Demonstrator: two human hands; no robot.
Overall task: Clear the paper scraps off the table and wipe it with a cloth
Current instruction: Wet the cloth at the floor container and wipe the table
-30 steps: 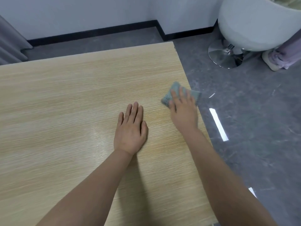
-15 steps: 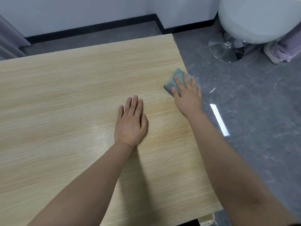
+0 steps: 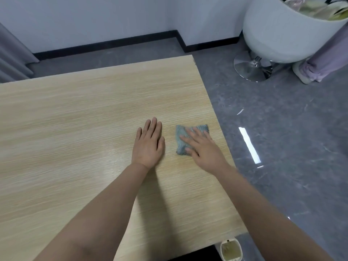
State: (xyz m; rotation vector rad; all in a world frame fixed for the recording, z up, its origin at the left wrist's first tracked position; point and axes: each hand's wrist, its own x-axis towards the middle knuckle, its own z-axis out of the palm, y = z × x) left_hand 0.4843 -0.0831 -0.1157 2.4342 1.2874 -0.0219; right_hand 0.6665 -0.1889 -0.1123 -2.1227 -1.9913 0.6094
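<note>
left hand flat, right hand splayed, palm down

Matt wood-grain table, knitted cloth, glossy floor

A single head-worn camera is looking forward and down from above the near edge of the table, its wide angle bending the far wall and floor lines. It is sitting close enough that both forearms are entering from the bottom of the frame and filling the lower half. The tabletop is occupying the left and centre; the grey floor is running along the right, with a white chair at the upper right corner.
</note>
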